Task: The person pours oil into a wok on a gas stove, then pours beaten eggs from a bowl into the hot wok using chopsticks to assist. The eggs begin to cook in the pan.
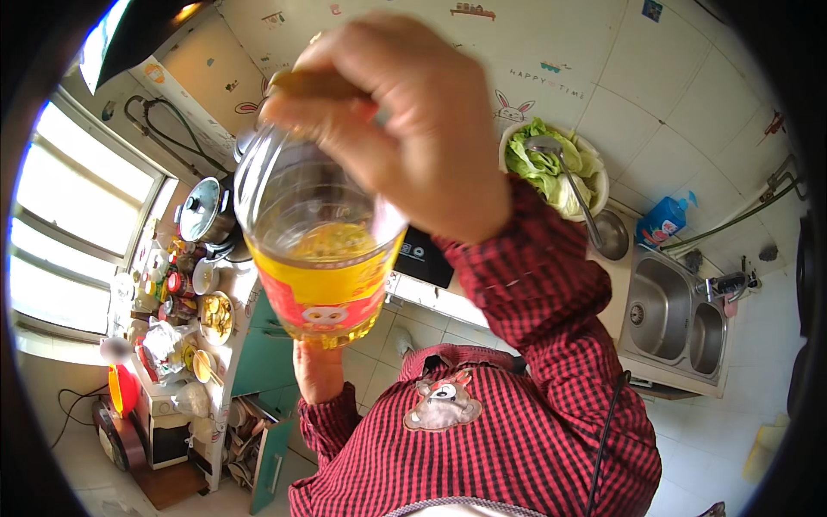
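Note:
Close before my face is a clear plastic bottle of yellow cooking oil with a yellow and red label. A low level of oil shows inside it. My right hand, blurred, is curled over the bottle's top, its fingers closed around a brownish cap. From below, my left hand holds the bottle at its base; the bottle hides most of those fingers. Behind the bottle, part of a black cooktop is visible on the counter.
A bowl of lettuce with a ladle across it stands by a metal bowl. Right of them are a blue soap bottle and a sink. A lidded pot, jars and a food plate crowd the left. One cabinet door hangs open.

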Action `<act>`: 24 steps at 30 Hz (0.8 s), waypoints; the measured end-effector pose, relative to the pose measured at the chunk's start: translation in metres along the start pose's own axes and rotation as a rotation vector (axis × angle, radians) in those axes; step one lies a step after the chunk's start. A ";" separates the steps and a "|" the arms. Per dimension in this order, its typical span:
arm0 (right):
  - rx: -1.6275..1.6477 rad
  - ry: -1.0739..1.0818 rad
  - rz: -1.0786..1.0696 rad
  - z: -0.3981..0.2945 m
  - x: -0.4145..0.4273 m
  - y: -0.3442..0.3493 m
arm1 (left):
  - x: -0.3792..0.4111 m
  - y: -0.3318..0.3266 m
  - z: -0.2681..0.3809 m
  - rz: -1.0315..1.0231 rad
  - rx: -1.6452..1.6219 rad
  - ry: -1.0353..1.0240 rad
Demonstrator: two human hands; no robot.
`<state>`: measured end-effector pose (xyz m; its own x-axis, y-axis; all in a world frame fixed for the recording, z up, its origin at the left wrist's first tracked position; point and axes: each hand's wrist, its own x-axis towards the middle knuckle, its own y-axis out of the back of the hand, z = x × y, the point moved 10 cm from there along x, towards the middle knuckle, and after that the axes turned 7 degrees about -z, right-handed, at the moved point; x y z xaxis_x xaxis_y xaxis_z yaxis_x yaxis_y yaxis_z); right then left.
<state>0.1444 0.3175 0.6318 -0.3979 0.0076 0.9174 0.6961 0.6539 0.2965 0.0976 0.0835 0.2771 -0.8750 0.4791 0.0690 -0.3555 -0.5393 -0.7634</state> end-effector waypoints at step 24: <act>-0.579 -0.658 -0.336 0.139 -0.134 -0.181 | 0.131 0.196 0.053 0.162 0.403 0.356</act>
<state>-0.0110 0.3033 0.4189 -0.7668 0.4286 0.4778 0.6022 0.2228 0.7667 -0.1043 0.0036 0.1703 -0.7885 0.5351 -0.3032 -0.3848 -0.8138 -0.4355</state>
